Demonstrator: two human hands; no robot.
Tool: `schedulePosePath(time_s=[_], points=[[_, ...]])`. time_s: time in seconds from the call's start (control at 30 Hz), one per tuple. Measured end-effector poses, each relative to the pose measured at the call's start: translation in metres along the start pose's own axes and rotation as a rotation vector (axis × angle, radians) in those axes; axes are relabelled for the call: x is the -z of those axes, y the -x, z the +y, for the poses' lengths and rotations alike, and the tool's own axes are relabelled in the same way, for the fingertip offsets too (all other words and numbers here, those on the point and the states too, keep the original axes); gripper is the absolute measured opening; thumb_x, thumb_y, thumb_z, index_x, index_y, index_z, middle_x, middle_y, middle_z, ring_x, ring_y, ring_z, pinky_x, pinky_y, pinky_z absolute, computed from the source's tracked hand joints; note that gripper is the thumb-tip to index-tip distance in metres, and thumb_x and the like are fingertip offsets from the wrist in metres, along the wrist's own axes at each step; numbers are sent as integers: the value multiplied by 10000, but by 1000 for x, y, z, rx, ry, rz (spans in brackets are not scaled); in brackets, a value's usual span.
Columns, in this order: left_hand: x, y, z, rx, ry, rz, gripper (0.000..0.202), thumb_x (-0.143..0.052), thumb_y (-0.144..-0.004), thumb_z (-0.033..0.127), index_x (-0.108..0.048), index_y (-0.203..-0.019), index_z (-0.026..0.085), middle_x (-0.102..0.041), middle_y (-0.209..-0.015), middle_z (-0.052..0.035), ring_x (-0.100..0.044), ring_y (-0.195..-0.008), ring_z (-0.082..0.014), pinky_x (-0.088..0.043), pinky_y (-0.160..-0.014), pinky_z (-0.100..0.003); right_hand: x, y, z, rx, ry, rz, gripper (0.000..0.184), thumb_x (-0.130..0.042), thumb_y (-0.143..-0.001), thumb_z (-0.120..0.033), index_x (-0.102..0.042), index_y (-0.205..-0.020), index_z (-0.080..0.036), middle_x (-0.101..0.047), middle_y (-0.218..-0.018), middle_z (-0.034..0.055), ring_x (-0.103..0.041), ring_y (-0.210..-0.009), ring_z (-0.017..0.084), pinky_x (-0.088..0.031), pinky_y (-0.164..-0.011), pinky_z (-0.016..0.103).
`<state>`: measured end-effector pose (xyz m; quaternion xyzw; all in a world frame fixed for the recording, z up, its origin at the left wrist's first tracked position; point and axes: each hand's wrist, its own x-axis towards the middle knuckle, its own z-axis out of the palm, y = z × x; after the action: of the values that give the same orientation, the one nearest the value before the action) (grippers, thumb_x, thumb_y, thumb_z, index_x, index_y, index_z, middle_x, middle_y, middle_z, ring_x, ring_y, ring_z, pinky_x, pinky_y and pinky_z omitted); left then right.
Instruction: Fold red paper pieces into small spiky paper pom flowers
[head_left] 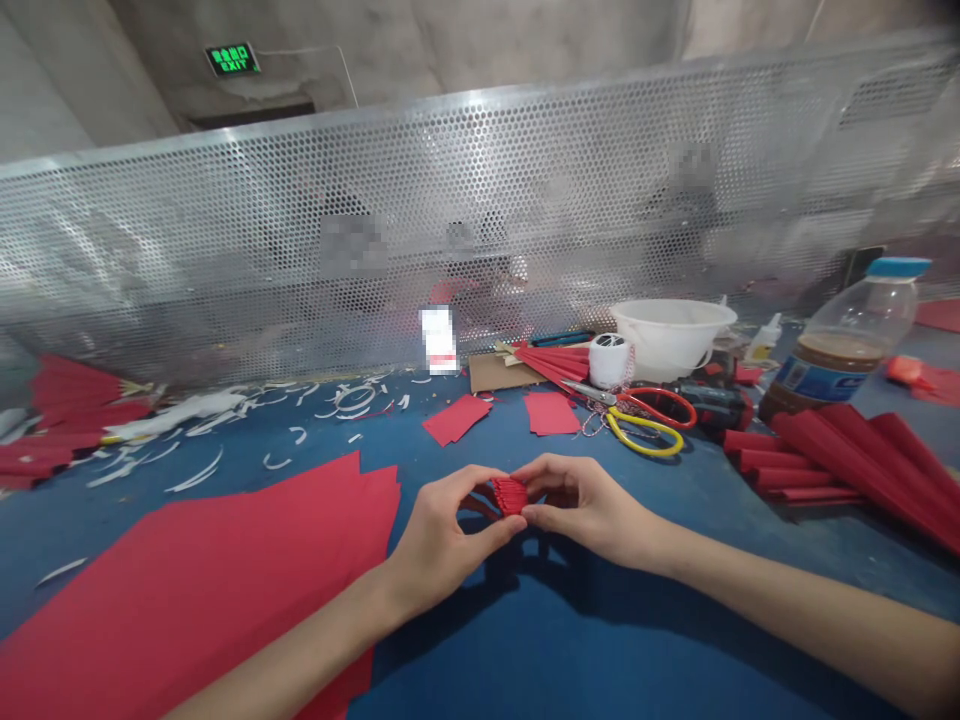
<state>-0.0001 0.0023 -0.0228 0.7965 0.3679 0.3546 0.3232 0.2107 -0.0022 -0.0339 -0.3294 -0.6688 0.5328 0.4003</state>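
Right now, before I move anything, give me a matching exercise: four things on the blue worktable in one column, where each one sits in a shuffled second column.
Things:
1. White round twine spool
2. Clear plastic bottle with blue cap
3. Pleated red paper bundle
4. Stack of flat red paper sheets

Places:
A. Pinched between left hand and right hand
B. Just left of white plastic basin
C. Lying left of the hands
D. Upright at far right

Pairs: 1-B, 2-D, 3-A, 4-C

The folded paper (510, 495) is showing a matt red finish, the perforated panel (480, 220) is gleaming as bare metal, the bottle (844, 345) and bowl (671, 335) are shining as smooth plastic, and the scissors (592, 393) are pairing glossy plastic handles with steel blades.
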Motion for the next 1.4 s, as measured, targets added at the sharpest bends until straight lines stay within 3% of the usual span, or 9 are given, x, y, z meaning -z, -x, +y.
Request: schedulePosePath(time_s=[0.27, 0.4, 0.63, 0.87, 1.13, 1.4], points=[[1, -2, 7, 13, -5, -37, 246, -610, -896, 374, -637, -1055, 188, -713, -960, -47, -670, -837, -191, -528, -785, -291, -1, 2, -2, -51, 9, 41, 358, -735, -804, -404, -649, -1049, -156, -726, -936, 70, -670, -821, 176, -532, -708, 291], [1, -3, 6, 50, 18, -45, 233, -567, -918, 378, -628, -1026, 181, -706, -916, -46, -659, -781, -179, -522, -722, -273, 0, 1, -3, -28, 55, 35, 352, -734, -803, -413, -667, -1050, -171, -723, -958, 57, -666, -856, 180, -537, -746, 297], [1, -3, 4, 68, 74, -60, 234, -576, -912, 370, -607, -1052, 185, -687, -987, -56, -656, -863, -193, -529, -740, -272, 0, 2, -4, 22, 215, 77, 318, -732, -806, -415, -706, -1027, -186, -734, -934, 42, -660, -787, 163, -529, -700, 273], [3, 0, 5, -12, 52, -115, 213, -586, -916, 330, -604, -1070, 183, -677, -962, -43, -647, -853, -177, -517, -794, -268, 0, 10, -3, 206, 441, 105, 273, -674, -864, -393, -708, -1063, -208, -745, -932, 44, -640, -718, 152, -521, -665, 269], [4, 2, 4, -134, -28, -102, 138, -567, -933, 266, -616, -1037, 190, -673, -922, -30, -628, -824, -156, -491, -785, -237, -3, 10, 1, 245, 455, 108, 265, -668, -872, -385, -710, -1069, -213, -752, -938, 39, -663, -728, 156, -531, -660, 260], [4, 6, 0, -152, -65, -72, 160, -587, -918, 247, -610, -1064, 187, -687, -972, -48, -644, -856, -168, -499, -809, -255, -3, 11, 1, 260, 488, 99, 258, -677, -867, -371, -703, -1059, -201, -744, -909, 37, -644, -705, 140, -525, -660, 250]])
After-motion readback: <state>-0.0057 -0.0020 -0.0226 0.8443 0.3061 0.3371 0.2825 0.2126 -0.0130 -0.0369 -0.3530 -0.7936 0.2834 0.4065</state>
